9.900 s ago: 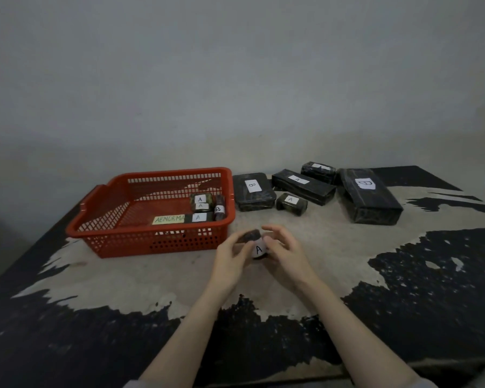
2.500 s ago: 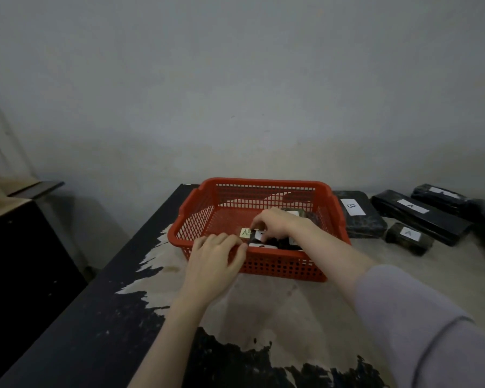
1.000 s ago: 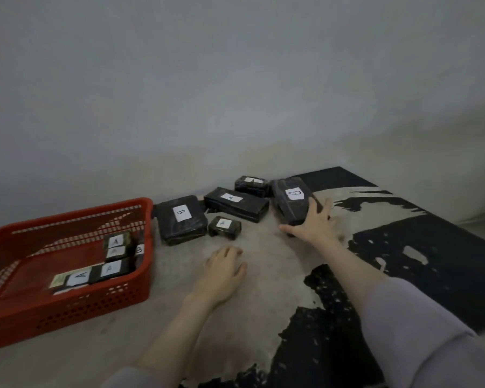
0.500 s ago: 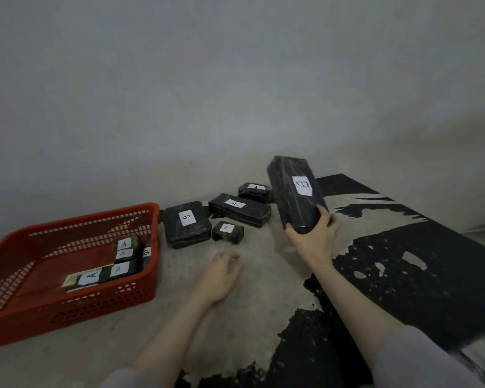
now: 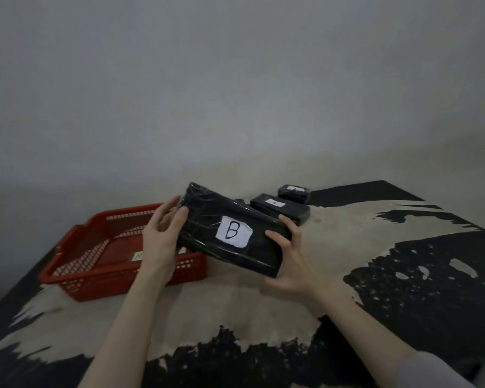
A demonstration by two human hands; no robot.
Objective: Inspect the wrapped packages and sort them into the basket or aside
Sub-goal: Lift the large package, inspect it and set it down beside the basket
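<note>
A plain grey wall stands behind a worn bench (image 5: 333, 247) whose dark coating has flaked off in large pale patches. Above it, in front of the person, the large black-wrapped package (image 5: 230, 231) is held clear of the surface, its long axis tilted down toward the right, its white label with a handwritten "B" facing the camera. The left hand (image 5: 163, 239) grips its left end, fingers (image 5: 181, 221) curled over the upper face; the right hand (image 5: 289, 256) grips its right end, thumb on the front face and the other fingers wrapped round the far edge. The red basket (image 5: 76, 264) sits on the bench at the left, partly hidden behind the left hand and the package. Two smaller wrapped packages lie on the bench behind: a long package (image 5: 280, 210) with a label and, beyond it by the wall, a small package (image 5: 294, 192).

The step looks like inspection. To do it well, the hands should stay at the two ends so the faces remain uncovered, and the package should be rolled slowly about its long axis so every side, seam and corner of the glossy film meets the light. The film probably slips, so one hand should hold firm while the other shifts. Sorting should wait until the hidden underside has been seen.
</note>
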